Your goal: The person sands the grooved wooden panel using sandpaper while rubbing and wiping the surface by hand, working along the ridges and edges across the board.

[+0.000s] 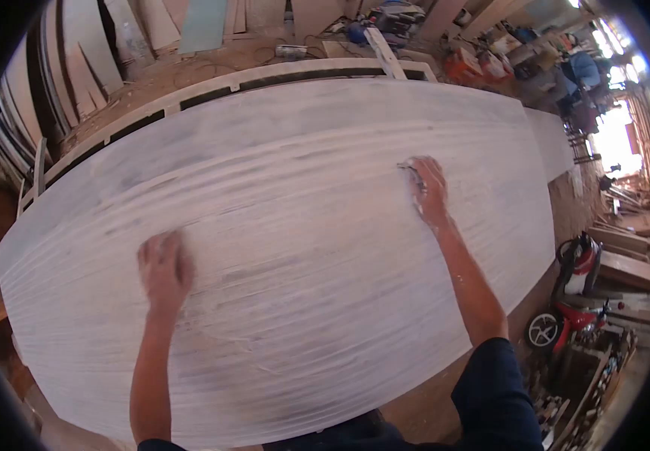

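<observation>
Right hand (429, 186), fingers curled, and left hand (164, 272), blurred; whether either grips anything cannot be told. Beneath both lies a broad, white-streaked panel (302, 263), a pale frame (280, 71) along its far edge.

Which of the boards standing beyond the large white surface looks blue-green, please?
It is the blue-green board at the top, left of centre, beyond the far edge of the large white surface; the neighbouring boards look brownish or whitish.
</observation>
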Demonstrator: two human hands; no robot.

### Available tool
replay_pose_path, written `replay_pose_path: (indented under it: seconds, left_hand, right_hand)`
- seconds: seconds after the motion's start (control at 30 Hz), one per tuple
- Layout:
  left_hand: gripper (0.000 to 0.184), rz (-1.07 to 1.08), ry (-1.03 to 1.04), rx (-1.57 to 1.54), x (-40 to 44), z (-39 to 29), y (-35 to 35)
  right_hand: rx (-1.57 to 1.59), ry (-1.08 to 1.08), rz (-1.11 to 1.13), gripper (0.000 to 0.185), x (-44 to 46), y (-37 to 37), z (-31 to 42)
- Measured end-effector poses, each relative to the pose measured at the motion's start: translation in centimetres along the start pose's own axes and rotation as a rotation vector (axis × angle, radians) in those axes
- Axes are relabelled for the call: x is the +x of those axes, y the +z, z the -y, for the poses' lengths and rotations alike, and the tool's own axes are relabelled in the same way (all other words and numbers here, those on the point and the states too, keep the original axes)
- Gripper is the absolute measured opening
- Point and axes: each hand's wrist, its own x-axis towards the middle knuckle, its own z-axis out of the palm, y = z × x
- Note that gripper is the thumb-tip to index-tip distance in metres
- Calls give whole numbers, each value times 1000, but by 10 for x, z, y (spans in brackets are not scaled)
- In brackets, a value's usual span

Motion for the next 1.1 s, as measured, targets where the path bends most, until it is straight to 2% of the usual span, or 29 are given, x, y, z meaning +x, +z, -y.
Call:
replay_pose_path:
  seconds: [0.07, 0.17, 0.23, 0.33, 0.4, 0.43, 0.47, 0.5, 0.53, 0.6, 0.67, 0.7, 0.77, 0.8, 0.83, 0.87, 0.97, 1.0, 1.03, 1.07, 1.1]
  left_hand:
    - [38, -40, -70, 63, -30, 53, -19]
    - [39, -74, -91, -2, -49, 85, -38]
    - [39, -83, -77, -19, -52, 92, -37]
    - [39, -82, -60, -13, -53, 96, -37]
    - [39, -78, -51, 0, -52, 97, -37]
    - [39, -78, -59, 8, -52, 98, -37]
    - [40, -78, -74, 15, -54, 97, -36]
    - [40, -82, -88, 9, -55, 94, -36]
    - [40, -81, -89, 11, -51, 89, -38]
    - [40, -72, -95, 10, -51, 87, -40]
    - [40, -58, -98, 14, -50, 89, -39]
    - [40, -59, -102, 9, -50, 89, -39]
    - [41, -51, -77, -27, -50, 91, -39]
    - [41, -56, -84, -32, -49, 91, -37]
    - [41, -59, -92, -9, -50, 91, -36]
    - [41, -62, -106, 16, -51, 91, -35]
    - [42, -45, -122, 18, -50, 89, -35]
    - [42, -37, -127, 24, -51, 88, -36]
    - [42, -28, -124, 32, -51, 89, -35]
    - [42, -19, -119, 43, -50, 90, -35]
    - [42, -14, -118, 57, -52, 92, -33]
  right_hand:
    - [34, -72, 9, 32, -6, 24, 24]
    - [191, -231, -41, 33, -4, 83, 94]
    - [227, -176, 154, 25, 10, 110, 163]
    - [210, -192, 261, 20, 33, 100, 210]
    - [60, -190, 188, 17, 19, 87, 148]
    - [62, -205, 67, 21, 11, 71, 109]
    - [-42, -219, 38, 25, 0, 50, 62]
    - [-116, -18, 259, 28, 9, 11, 55]
    - [-118, -31, 269, 28, 10, 19, 53]
    - [-9, -100, 38, 34, 0, 35, 53]
    - [97, -182, 60, 34, -5, 73, 87]
    - [94, -186, 64, 34, 2, 69, 97]
    - [54, -206, 257, 32, 14, 52, 111]
    - [31, -192, 165, 43, -5, 57, 61]
    - [81, -229, 90, 41, 0, 41, 32]
    - [174, -162, 45, 37, -1, 28, 3]
    - [105, -65, 115, 32, 0, 19, 9]
    - [126, -60, 165, 29, -9, 46, 22]
    - [45, -102, 280, 29, -8, 74, 52]
    - [33, -237, 319, 29, 3, 92, 98]
    - [145, -179, 415, 32, 13, 108, 151]
